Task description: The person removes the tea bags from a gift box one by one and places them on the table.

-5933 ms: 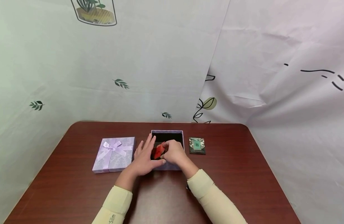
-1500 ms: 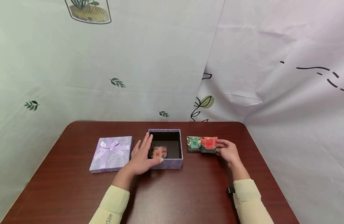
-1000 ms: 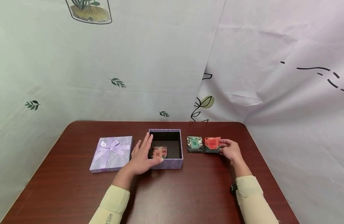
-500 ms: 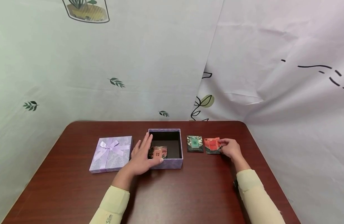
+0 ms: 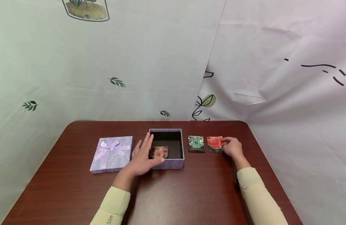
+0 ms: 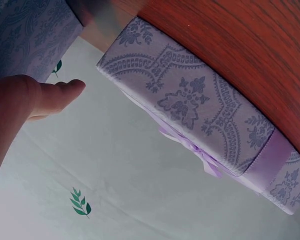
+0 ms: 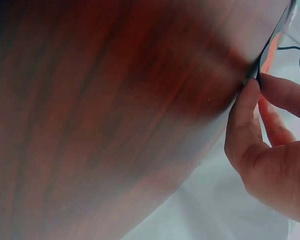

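My right hand [image 5: 232,147] pinches the right edge of a red and dark packet [image 5: 215,144] lying on the table. The right wrist view shows thumb and fingertips of that hand [image 7: 275,135] together at the packet's edge. To its left, separated by a small gap, lies a green and dark packet [image 5: 196,143]. My left hand [image 5: 142,157] rests with fingers spread on the left side of a lidless purple box [image 5: 173,164]; in the left wrist view the hand [image 6: 35,97] is beside the box wall [image 6: 35,40]. A brownish-red packet [image 5: 161,152] lies inside the box, partly behind the thumb.
The lilac lid with a ribbon bow [image 5: 112,154] lies on the dark red wooden table [image 5: 173,197], left of my left hand; its patterned side [image 6: 185,95] fills much of the left wrist view. A pale printed cloth [image 5: 133,56] hangs behind the table.
The red packet has come out of the box, been set beside the green one, and slid slightly right, with my right hand holding it. My left hand has stayed at the box.
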Available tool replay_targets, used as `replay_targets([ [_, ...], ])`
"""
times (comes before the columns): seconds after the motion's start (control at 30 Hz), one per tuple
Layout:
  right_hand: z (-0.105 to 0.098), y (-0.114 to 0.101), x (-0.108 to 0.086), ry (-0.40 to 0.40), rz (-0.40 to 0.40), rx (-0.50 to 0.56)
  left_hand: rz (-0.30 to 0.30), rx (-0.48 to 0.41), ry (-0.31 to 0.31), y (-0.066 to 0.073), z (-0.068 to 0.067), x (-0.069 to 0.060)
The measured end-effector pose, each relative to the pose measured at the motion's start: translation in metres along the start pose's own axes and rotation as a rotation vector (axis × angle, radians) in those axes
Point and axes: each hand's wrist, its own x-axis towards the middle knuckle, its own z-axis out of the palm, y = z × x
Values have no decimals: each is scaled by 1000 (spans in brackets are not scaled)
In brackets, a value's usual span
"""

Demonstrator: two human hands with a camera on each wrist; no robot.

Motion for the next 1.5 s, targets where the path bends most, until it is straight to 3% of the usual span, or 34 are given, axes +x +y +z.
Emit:
replay_targets([
  [0.63,7,-4,-1,26,-6,-82,-3,-14,0,0,0,-1],
  [1.1,5,-6,-3,-1,-7,-89,-11,-19,4,1,0,-1],
  [1.5,7,-11,-12,97,-84,-72,-7,-18,12,1,1,-2],
])
